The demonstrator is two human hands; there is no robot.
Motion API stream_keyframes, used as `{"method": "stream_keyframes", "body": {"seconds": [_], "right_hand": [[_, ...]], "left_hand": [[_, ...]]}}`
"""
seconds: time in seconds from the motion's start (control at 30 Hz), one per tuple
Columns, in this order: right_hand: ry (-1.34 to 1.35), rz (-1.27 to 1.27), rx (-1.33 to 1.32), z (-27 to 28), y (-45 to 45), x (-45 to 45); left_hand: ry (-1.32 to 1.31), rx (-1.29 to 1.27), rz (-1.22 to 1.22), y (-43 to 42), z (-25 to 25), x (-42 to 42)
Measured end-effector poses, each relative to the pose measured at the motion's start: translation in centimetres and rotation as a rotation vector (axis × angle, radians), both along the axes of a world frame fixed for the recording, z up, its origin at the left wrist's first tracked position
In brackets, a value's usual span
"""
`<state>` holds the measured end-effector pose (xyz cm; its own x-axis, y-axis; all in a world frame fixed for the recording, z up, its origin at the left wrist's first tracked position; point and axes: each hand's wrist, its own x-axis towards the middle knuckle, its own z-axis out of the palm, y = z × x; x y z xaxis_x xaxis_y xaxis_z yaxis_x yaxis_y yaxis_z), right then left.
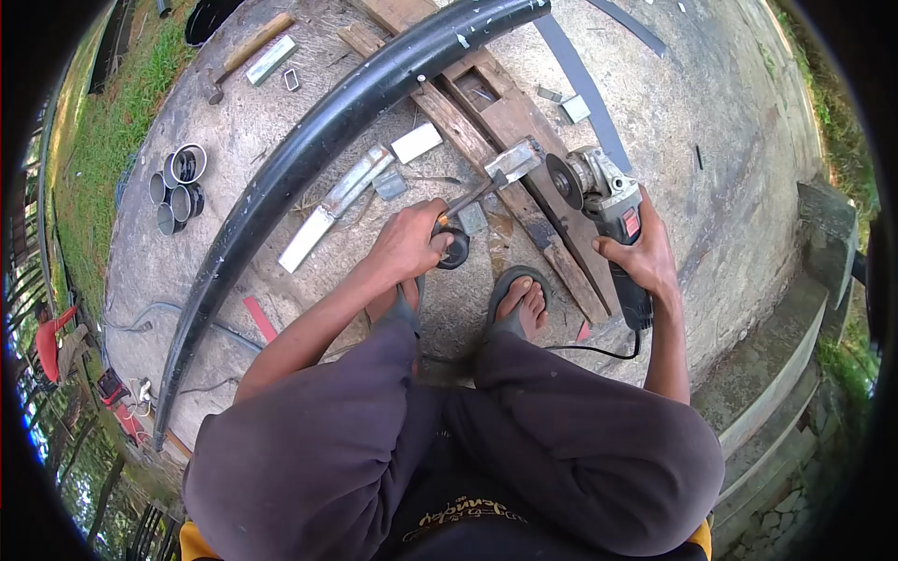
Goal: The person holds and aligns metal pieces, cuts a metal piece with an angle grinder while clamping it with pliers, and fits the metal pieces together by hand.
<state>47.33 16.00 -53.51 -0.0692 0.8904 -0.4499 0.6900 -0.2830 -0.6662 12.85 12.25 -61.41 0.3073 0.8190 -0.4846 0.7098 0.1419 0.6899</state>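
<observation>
My left hand [409, 241] is closed round the handle of a tool with metal jaws [472, 196], which looks like pliers. Its tip meets a short metal piece [515, 161] lying over the wooden boards [550, 224]. In my right hand [641, 248] is an angle grinder [615, 201], gripped by its black body. The grinder's disc [563, 181] stands just right of the metal piece; whether it spins cannot be told. A black round object [454, 249] is beside my left hand.
A long curved black pipe [309, 154] arcs across the left. Metal tube pieces [335, 206] lie inside its curve. Beyond it are a hammer [248, 54] and several round rings [178, 187]. The grinder's cable [594, 351] runs near my feet. Concrete steps [776, 374] border the right.
</observation>
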Motion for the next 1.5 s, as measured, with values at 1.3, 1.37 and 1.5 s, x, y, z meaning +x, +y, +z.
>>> {"method": "stream_keyframes", "body": {"seconds": [1.3,1.37,1.5], "right_hand": [[-0.104,0.09,-0.035,-1.0,1.9,-1.3],[-0.114,0.088,-0.036,-1.3,1.9,-1.1],[-0.127,0.095,-0.025,-1.4,1.9,-1.1]], "left_hand": [[0.034,-0.214,0.053,3.1,2.1,1.8],[0.034,-0.207,0.054,3.1,2.0,1.8],[0.024,-0.186,0.053,3.0,1.8,1.7]]}}
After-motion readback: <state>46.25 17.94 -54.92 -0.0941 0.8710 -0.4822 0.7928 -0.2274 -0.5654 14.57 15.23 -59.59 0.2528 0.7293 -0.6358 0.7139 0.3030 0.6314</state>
